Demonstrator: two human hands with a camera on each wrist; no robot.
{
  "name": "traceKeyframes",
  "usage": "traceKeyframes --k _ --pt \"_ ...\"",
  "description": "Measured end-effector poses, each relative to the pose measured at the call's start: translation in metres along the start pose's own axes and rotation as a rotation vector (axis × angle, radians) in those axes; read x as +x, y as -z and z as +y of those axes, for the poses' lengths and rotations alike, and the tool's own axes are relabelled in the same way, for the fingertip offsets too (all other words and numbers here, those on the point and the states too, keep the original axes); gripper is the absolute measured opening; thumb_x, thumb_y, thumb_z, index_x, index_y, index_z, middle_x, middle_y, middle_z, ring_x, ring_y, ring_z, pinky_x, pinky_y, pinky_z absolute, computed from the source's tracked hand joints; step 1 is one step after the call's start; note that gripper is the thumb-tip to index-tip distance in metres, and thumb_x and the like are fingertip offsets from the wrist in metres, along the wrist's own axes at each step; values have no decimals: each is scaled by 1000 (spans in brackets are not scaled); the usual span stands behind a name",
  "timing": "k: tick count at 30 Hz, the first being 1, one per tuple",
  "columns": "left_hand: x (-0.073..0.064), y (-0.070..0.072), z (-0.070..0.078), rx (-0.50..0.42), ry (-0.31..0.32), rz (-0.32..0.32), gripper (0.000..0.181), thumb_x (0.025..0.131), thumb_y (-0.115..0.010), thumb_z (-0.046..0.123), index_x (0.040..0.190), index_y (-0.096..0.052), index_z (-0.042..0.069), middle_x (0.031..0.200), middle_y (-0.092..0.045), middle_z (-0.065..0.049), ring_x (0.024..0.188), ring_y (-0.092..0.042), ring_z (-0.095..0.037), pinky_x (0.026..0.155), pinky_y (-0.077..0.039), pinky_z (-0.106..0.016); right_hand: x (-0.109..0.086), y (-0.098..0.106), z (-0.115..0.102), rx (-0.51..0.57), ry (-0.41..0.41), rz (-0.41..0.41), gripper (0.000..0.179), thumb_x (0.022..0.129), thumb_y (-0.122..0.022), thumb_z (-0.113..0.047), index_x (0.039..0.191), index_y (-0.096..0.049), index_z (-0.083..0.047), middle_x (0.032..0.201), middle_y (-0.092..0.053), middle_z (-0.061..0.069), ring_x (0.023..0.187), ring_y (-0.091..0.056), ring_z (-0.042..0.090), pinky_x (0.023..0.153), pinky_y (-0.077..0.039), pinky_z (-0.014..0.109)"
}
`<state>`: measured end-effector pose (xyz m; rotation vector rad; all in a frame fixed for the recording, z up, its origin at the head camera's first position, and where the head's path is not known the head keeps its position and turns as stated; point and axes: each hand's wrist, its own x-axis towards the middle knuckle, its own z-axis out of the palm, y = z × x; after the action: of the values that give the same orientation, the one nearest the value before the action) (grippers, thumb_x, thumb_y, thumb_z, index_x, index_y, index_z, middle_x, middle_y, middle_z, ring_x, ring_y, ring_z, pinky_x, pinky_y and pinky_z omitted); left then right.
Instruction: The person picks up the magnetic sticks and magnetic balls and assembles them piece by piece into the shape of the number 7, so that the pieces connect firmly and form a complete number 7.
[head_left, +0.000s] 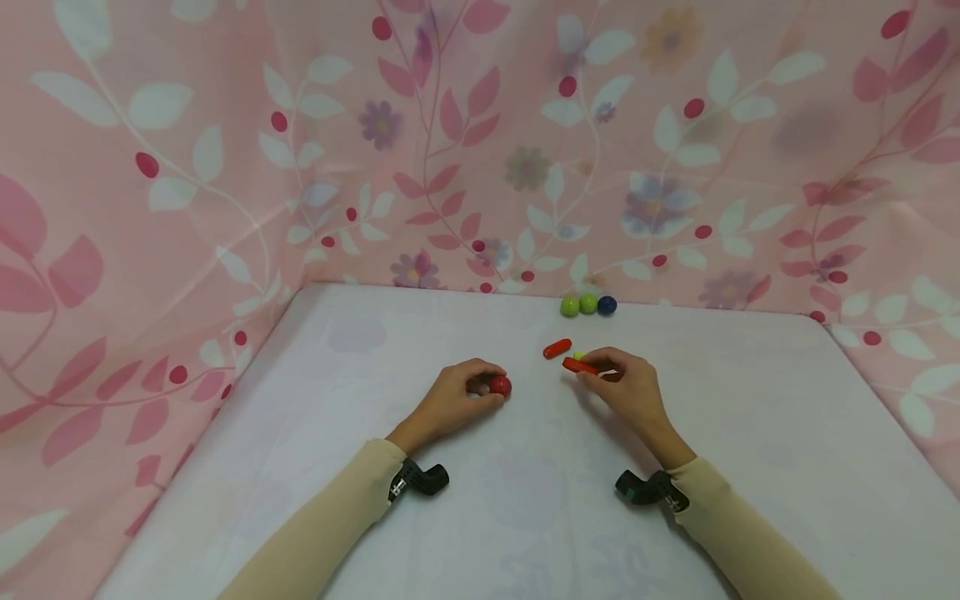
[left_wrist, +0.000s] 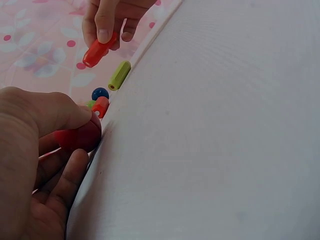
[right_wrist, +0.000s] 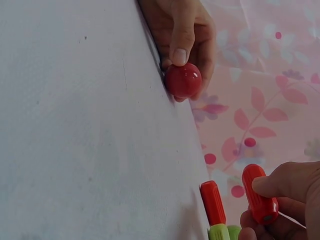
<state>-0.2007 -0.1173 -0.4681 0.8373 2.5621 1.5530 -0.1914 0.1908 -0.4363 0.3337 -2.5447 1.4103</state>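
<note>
My left hand (head_left: 456, 400) grips a shiny red ball (head_left: 501, 386) between thumb and fingers, low at the white tabletop. Across from it, my right hand (head_left: 633, 392) pinches a red ridged cylinder (right_wrist: 259, 194), which is held above the table in the left wrist view. A second red cylinder (head_left: 557, 348) lies on the table just left of that hand's fingertips. Beside it lies a yellow-green ridged cylinder (left_wrist: 120, 76), mostly hidden behind the right hand in the head view.
Near the table's far edge, a green ball (head_left: 570, 306), another green ball (head_left: 588, 303) and a dark blue ball (head_left: 607, 305) sit in a row. A pink floral cloth (head_left: 480, 150) hangs behind the white table (head_left: 525, 500) and at its sides.
</note>
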Motion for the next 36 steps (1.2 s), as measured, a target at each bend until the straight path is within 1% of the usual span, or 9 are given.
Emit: traceKeyframes --k 4,7,12,18,23,27,32,36 --pt "0 0 1 3 2 -2 36 94 -77 10 128 -70 6 119 -68 3 95 -67 -12 87 -54 -31 0 -4 -4 3 -4 -20 21 91 -82 -8 111 -77 -6 103 -74 8 96 -66 24 79 -53 21" --pt "0 0 2 5 1 0 36 94 -77 10 128 -70 6 119 -68 2 95 -67 -12 87 -55 -31 1 -7 -7 8 10 -37 21 91 -82 -8 111 -78 -7 103 -74 6 97 -66 24 80 -53 23" --pt "0 1 4 7 12 11 35 93 -78 11 127 -71 7 119 -69 3 94 -68 -11 86 -55 -31 4 -14 -11 40 39 -66 19 90 -82 -7 108 -78 -8 103 -75 3 95 -67 22 80 -55 26" --pt "0 1 5 8 15 11 36 94 -77 11 128 -70 7 119 -68 2 95 -67 -12 87 -54 -31 5 -21 -14 50 51 -80 19 89 -82 -5 108 -78 -8 104 -74 4 92 -68 23 79 -56 28" --pt "0 1 3 0 3 6 37 94 -77 9 130 -70 7 120 -68 3 95 -66 -12 87 -55 -32 4 -27 -16 63 57 -97 20 89 -83 -4 108 -79 -7 106 -74 5 92 -68 23 81 -57 31" --pt "0 1 3 -1 -15 9 37 94 -77 8 130 -70 6 120 -68 3 95 -66 -12 86 -55 -32 4 -31 -17 78 81 -108 20 88 -83 -2 106 -79 -6 108 -74 6 93 -68 24 81 -58 34" --pt "1 1 2 3 -35 14 38 94 -77 6 132 -70 4 121 -68 0 98 -65 -14 87 -55 -31 5 -33 -18 79 98 -105 20 86 -83 -1 104 -79 -7 111 -74 6 93 -68 23 79 -58 33" --pt "1 1 3 -1 -35 14 39 95 -76 6 133 -69 3 122 -68 -1 101 -65 -14 88 -55 -31 5 -35 -16 81 92 -113 20 86 -83 2 104 -79 -6 112 -74 7 92 -68 23 79 -57 30"
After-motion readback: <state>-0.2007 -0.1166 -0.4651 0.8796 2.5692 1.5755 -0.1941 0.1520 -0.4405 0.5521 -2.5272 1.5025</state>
